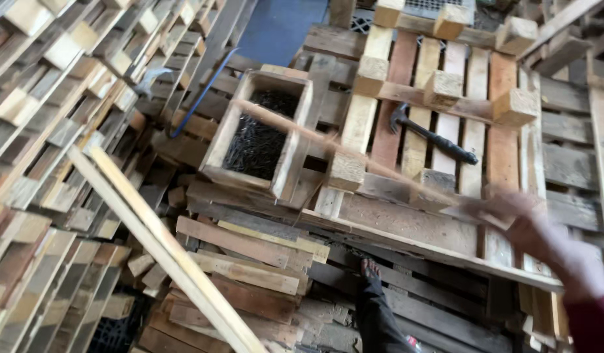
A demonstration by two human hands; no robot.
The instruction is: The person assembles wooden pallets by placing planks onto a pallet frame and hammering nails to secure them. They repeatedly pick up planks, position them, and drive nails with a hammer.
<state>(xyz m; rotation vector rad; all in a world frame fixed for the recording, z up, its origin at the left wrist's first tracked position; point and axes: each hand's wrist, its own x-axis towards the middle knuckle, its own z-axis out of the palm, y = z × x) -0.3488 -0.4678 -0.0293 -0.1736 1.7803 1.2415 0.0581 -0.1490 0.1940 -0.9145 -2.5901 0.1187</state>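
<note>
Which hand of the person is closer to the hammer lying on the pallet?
The right hand is closer: it is below and right of the hammer, gripping a thin wooden strip that is blurred. The left hand is not in view.

The right hand (543,238), blurred with motion, reaches in from the lower right corner of the view, its fingers (504,208) closed in a grip and the wrist in a dark red sleeve (592,323). A bare foot (370,269) shows below, on a dark-trousered leg (380,320).
</note>
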